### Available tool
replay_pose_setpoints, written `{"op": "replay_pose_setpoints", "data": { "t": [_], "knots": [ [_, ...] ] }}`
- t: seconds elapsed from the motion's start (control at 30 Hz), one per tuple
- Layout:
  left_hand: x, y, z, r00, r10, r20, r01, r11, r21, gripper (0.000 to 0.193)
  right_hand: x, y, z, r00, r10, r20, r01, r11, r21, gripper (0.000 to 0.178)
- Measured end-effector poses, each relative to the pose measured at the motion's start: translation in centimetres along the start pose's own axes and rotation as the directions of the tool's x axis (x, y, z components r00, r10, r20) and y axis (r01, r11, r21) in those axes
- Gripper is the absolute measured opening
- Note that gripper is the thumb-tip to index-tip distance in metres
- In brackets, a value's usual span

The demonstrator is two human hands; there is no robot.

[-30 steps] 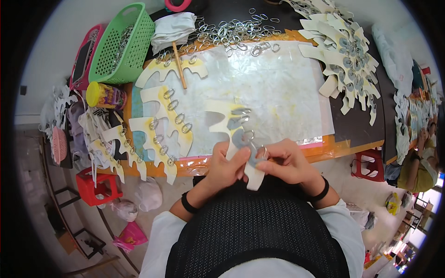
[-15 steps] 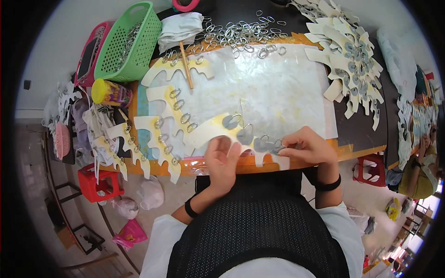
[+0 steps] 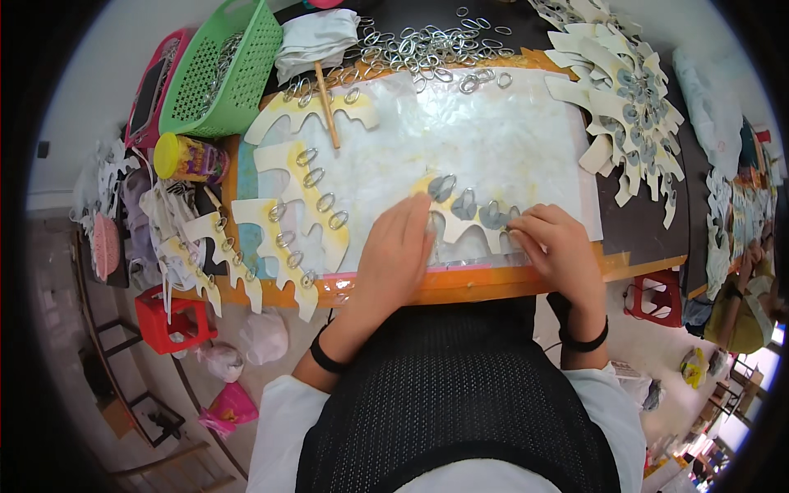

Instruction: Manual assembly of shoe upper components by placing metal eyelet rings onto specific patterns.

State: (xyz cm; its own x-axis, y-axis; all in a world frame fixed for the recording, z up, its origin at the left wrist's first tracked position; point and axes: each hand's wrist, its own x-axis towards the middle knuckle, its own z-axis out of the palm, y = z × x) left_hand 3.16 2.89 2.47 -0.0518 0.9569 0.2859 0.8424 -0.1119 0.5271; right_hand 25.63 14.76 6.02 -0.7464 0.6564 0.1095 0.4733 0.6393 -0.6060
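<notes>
A: Where is the curved cream piece (image 3: 452, 228) held, and how?

B: It is seen between the two sets of fingers, over the white sheet (image 3: 509, 123) on the bench (image 3: 637, 238). Its right end is pinched by the fingers of the right hand (image 3: 562, 246). Its left end is covered by the extended fingers of the left hand (image 3: 393, 253); whether it is gripped there cannot be told.

A: How is this step best done?

B: Judged from the pose, the piece should be kept flat and steadied lightly under the left fingers, so that no twist is passed along it. The grey patch (image 3: 493, 217) just beside the right fingertips is best pressed down evenly, outward from its ring, without the ring being dragged askew. The yellowish parts may be sticky, so contact there is better kept brief.

A: What has been changed since half a second ago?

B: The piece was then held up near the bench's front edge, with its left end left exposed beyond the left fingers. Now it has been carried farther from the body and appears to be laid on the sheet, and that end is hidden beneath the left fingers. The right end is pinched in both views.
</notes>
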Motion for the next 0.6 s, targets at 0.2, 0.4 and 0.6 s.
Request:
{"op": "replay_pose_setpoints", "data": {
  "t": [0.2, 0.4, 0.6],
  "knots": [
    [-2.0, 1.7, -0.6, 0.996, -0.016, -0.083, 0.022, 0.997, 0.076, 0.048, 0.6, -0.6, -0.5, 0.955, 0.014, -0.295, -0.045, 0.994, -0.096, 0.019],
    [-2.0, 2.5, -0.4, 0.970, -0.181, -0.163, 0.176, 0.984, -0.040, 0.043, 0.7, -2.3, 4.2, 0.978, -0.071, -0.195, 0.096, 0.988, 0.122, 0.025],
    [-0.1, 2.8, -0.4, 0.969, -0.087, -0.230, 0.095, 0.995, 0.022, 0.030, 0.2, -2.5, 4.6, 0.955, -0.156, -0.253, 0.192, 0.974, 0.124, 0.033]
  ]
}}
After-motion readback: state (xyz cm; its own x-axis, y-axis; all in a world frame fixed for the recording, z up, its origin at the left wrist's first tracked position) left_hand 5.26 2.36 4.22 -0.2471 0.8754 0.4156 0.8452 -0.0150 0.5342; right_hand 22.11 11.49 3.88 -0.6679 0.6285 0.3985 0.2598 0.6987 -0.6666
